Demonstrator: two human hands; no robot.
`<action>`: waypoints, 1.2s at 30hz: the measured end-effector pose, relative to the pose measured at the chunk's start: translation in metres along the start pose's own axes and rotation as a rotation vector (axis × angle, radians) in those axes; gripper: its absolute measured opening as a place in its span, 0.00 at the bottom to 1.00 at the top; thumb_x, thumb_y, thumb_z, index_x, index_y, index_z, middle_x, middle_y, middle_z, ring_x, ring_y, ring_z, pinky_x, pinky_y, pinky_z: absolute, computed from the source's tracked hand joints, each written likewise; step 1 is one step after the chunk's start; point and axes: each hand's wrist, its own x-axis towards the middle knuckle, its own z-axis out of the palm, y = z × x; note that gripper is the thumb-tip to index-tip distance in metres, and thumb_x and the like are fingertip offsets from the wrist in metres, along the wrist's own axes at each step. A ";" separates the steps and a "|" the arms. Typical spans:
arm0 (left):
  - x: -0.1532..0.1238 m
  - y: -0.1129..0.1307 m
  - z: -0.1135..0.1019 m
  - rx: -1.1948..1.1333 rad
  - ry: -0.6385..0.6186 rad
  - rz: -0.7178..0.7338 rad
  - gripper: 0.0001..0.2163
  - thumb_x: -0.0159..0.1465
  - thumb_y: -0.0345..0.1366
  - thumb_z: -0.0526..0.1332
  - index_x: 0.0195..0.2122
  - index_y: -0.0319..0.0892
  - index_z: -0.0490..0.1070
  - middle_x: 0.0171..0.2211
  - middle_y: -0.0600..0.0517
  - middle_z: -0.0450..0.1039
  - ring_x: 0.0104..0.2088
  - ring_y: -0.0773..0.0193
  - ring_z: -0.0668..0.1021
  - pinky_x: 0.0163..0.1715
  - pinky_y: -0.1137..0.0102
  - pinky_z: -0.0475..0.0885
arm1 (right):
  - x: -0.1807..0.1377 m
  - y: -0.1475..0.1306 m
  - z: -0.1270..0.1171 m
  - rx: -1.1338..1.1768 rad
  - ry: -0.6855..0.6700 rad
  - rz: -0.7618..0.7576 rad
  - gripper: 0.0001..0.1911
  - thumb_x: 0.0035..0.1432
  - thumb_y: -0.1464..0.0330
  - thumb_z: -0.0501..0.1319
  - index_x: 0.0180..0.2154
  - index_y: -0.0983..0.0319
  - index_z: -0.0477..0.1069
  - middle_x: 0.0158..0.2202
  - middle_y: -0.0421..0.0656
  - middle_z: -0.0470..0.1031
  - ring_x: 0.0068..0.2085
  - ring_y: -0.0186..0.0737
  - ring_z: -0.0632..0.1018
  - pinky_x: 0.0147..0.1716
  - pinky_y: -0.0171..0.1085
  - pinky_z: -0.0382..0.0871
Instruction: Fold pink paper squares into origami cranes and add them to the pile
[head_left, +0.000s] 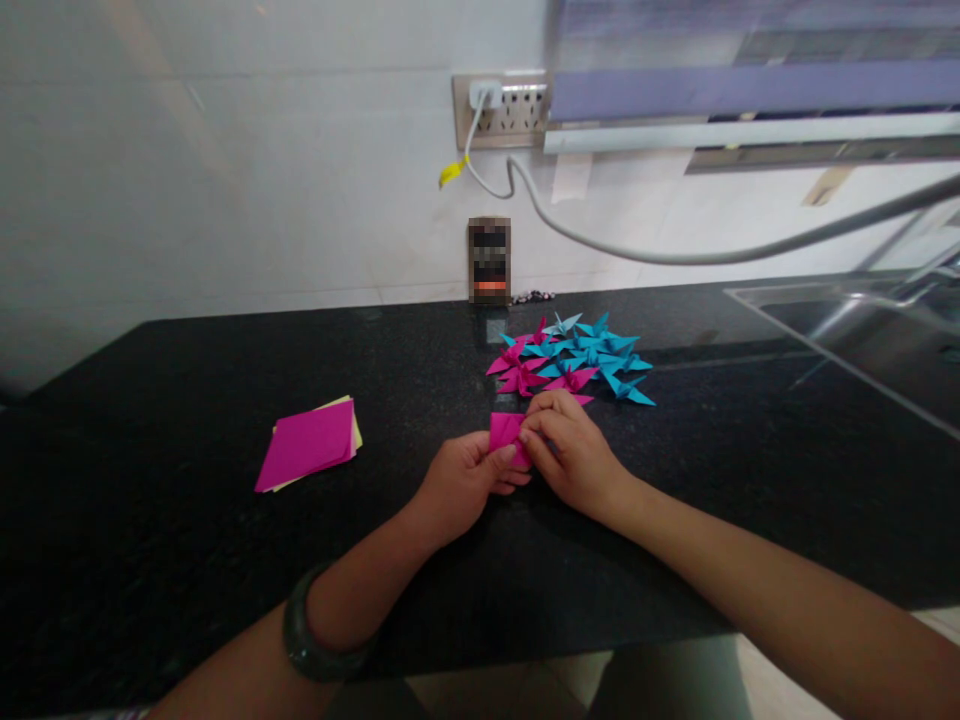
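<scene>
A small folded piece of pink paper (pixel 504 432) sits between both my hands on the black countertop (pixel 187 400). My left hand (pixel 465 482) pinches its lower left edge with thumb and fingers. My right hand (pixel 568 450) is curled over its right side, fingers pressed together on the paper. Just beyond my hands lies a cluster of folded paper cranes (pixel 574 358), pink ones on the left and blue ones on the right. My left wrist wears a dark bangle (pixel 315 640).
A stack of flat paper sheets (pixel 309 445), pink on top with yellow beneath, lies to the left. A phone (pixel 489 260) leans on the white wall, under a socket strip (pixel 501 108) with a grey cable. A steel sink (pixel 862 330) is at the right.
</scene>
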 end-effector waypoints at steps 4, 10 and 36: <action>0.001 -0.001 0.000 0.012 -0.016 -0.003 0.12 0.55 0.41 0.61 0.34 0.37 0.73 0.26 0.49 0.77 0.29 0.64 0.78 0.29 0.72 0.71 | 0.000 0.000 0.001 0.008 0.011 0.003 0.07 0.57 0.74 0.52 0.27 0.62 0.63 0.31 0.44 0.63 0.36 0.38 0.67 0.34 0.38 0.65; 0.002 -0.003 -0.001 0.021 -0.002 0.023 0.11 0.57 0.40 0.60 0.35 0.36 0.72 0.26 0.49 0.76 0.29 0.65 0.78 0.29 0.72 0.71 | 0.000 -0.001 0.000 0.102 0.006 0.058 0.07 0.56 0.73 0.53 0.26 0.62 0.63 0.31 0.43 0.63 0.35 0.37 0.67 0.34 0.38 0.65; 0.000 0.004 -0.003 0.125 0.229 0.226 0.09 0.54 0.40 0.61 0.25 0.38 0.72 0.20 0.55 0.71 0.21 0.69 0.71 0.24 0.74 0.66 | 0.003 -0.003 -0.001 0.813 -0.263 0.717 0.13 0.44 0.63 0.64 0.22 0.64 0.65 0.15 0.33 0.63 0.15 0.25 0.62 0.15 0.27 0.55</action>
